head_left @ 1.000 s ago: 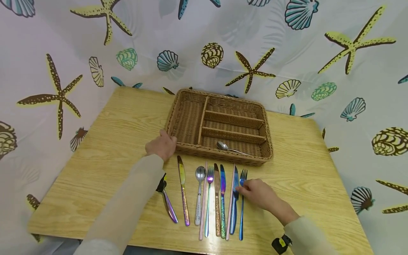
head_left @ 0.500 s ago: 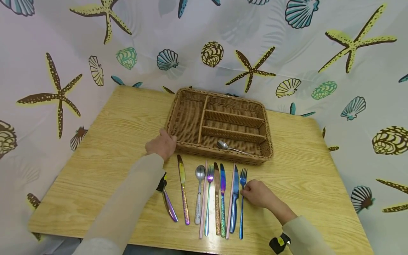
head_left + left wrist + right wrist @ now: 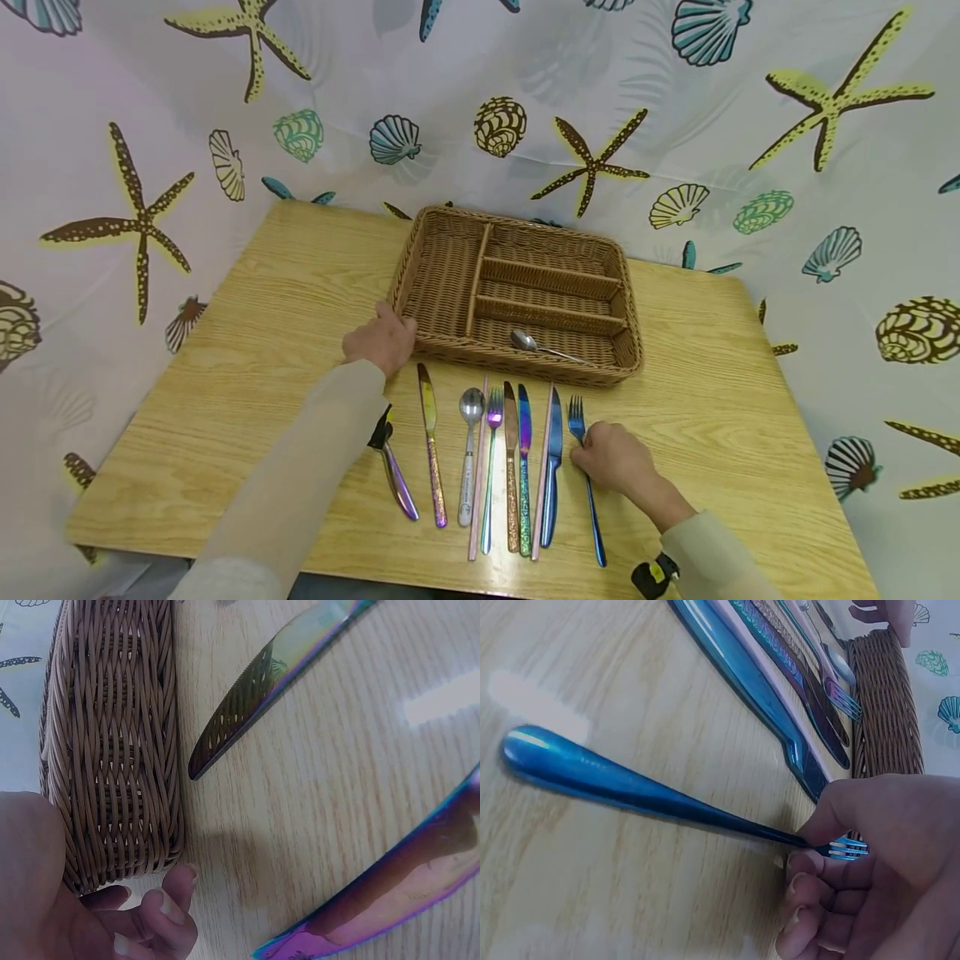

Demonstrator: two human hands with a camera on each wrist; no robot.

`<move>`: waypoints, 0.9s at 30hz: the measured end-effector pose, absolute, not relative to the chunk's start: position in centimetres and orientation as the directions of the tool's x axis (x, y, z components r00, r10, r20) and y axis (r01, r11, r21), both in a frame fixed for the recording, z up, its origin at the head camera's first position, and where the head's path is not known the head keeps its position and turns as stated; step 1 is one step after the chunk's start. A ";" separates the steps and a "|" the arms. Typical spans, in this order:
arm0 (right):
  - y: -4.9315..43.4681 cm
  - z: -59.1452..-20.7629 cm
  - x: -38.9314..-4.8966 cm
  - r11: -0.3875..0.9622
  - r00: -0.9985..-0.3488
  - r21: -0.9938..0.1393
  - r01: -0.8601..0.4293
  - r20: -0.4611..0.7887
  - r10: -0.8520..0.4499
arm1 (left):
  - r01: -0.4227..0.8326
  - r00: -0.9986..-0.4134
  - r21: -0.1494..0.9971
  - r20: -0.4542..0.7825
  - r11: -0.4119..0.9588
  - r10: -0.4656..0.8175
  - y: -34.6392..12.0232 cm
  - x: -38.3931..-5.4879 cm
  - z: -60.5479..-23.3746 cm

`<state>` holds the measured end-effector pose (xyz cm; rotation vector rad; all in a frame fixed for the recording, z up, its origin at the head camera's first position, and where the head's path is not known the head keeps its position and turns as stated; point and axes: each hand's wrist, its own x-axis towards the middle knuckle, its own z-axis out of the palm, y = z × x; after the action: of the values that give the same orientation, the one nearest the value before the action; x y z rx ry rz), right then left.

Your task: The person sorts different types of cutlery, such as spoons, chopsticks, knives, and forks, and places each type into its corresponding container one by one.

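Note:
My right hand [image 3: 611, 457] pinches the neck of a blue fork [image 3: 589, 492], which lies on the wooden table [image 3: 720, 400] tilted away from the cutlery row. In the right wrist view, thumb and fingers [image 3: 832, 817] close on the blue fork [image 3: 630, 793] just below its tines. My left hand [image 3: 382, 337] cups the near-left corner of a wicker cutlery basket [image 3: 420, 275]. Its curled fingers [image 3: 154, 919] lie by the wicker basket's wall [image 3: 112, 735]. A silver spoon [image 3: 536, 346] lies in the basket's front compartment.
Several utensils lie in a row in front of the basket: a blue knife [image 3: 552, 467], pink chopsticks, iridescent knives, a purple fork [image 3: 491, 467], a white-handled spoon [image 3: 468, 454], a gold-handled knife [image 3: 431, 442] and a purple utensil [image 3: 396, 483]. A shell-print curtain hangs behind the table.
My right hand has swung the blue fork's handle out to the right, so it now lies angled away from the blue knife. The left hand has stayed at the basket.

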<state>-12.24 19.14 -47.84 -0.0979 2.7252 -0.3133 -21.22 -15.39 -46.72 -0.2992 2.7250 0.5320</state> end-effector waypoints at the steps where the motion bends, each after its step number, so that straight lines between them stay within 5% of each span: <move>1: 19.2 -47.9 -12.2 0.969 -0.920 -0.248 -0.020 -0.374 -0.115 | -0.269 -0.917 0.326 -0.375 0.906 -0.138 -15.4 -21.2 -46.7; 10: 19.9 -47.6 -12.1 0.917 -0.910 -0.390 -0.085 -0.344 -0.231 | -0.267 -0.921 0.339 -0.366 0.902 -0.135 -15.5 -21.2 -46.8; 21: 21.7 -45.9 -13.9 0.757 -0.789 -0.639 -0.136 -0.392 -0.473 | -0.268 -0.924 0.336 -0.356 0.903 -0.142 -15.3 -21.2 -46.7; 27: 21.6 -43.8 -15.4 0.730 -0.771 -0.673 -0.122 -0.399 -0.497 | -0.275 -0.918 0.333 -0.370 0.902 -0.143 -15.3 -21.2 -46.7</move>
<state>-15.37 21.55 -43.77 -0.4674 2.3578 -0.8620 -21.19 -15.32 -46.71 -0.3095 2.7262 0.5480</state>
